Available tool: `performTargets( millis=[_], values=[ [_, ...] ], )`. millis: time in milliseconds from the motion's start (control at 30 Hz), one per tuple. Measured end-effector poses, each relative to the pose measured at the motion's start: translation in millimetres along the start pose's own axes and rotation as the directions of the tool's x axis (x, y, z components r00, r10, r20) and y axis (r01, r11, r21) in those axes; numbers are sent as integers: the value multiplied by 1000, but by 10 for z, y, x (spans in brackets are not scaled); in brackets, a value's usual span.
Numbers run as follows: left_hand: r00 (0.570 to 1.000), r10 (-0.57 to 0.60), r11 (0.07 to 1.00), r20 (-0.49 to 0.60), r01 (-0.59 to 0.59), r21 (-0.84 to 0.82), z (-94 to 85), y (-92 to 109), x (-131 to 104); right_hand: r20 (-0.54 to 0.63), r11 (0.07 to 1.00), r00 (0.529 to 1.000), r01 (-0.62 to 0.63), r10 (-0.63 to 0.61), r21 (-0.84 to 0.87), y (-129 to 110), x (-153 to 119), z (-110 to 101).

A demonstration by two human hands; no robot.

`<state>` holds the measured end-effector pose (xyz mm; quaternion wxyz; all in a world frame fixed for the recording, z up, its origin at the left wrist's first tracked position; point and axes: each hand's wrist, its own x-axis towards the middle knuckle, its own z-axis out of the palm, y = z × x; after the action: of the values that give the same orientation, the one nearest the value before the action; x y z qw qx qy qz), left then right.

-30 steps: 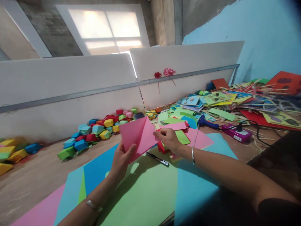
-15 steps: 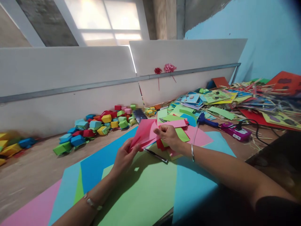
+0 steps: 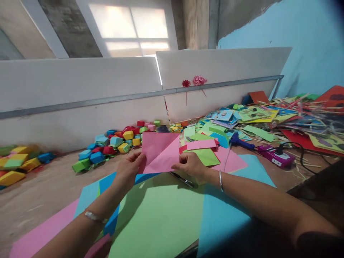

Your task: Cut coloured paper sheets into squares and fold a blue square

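Observation:
A square of pink paper [image 3: 160, 152] is spread open above the sheets, a diagonal crease running across it. My left hand [image 3: 131, 168] pinches its left edge, fingers closed. At the lower right edge, my right hand [image 3: 192, 164] holds it between thumb and fingers. Just below and behind the paper lies a dark pen [image 3: 184, 180], its far end hidden. Under both hands are large coloured sheets: a light green sheet [image 3: 161, 211], a light blue sheet [image 3: 225, 208] and a pink sheet [image 3: 45, 229] at the left.
Small folded paper boxes [image 3: 98, 157] are heaped along the white board [image 3: 80, 132]. To the right lie cut paper pieces [image 3: 202, 144], a blue glue gun [image 3: 242, 141], a purple power strip [image 3: 276, 156] with a black cord, and piled cards and sticks [image 3: 255, 113].
The pink paper, folded over half a second ago, is now opened flat. My left hand has moved left and up with its edge. The camera view has shifted slightly left.

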<state>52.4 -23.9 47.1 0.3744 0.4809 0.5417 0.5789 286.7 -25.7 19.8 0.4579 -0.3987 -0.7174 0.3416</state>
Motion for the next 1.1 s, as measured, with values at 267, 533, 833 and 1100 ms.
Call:
performTargets(
  millis=[267,533,833,1100],
  values=[
    [989,119,993,-89,-117,23,-157,201,60,314,914,950,129,-2,-384,-173,-10,-121],
    [977,210,963,-24,-203,176,-779,580,-18,481,674,873,309,78,-671,-239,-128,-72],
    [980,175,958,99,-193,212,-1044,424,-95,140,731,943,324,-303,-601,-310,-16,-217],
    [964,212,928,164,-250,275,-1038,337,-51,105,510,718,582,-688,-633,-280,-57,-200]
  ],
)
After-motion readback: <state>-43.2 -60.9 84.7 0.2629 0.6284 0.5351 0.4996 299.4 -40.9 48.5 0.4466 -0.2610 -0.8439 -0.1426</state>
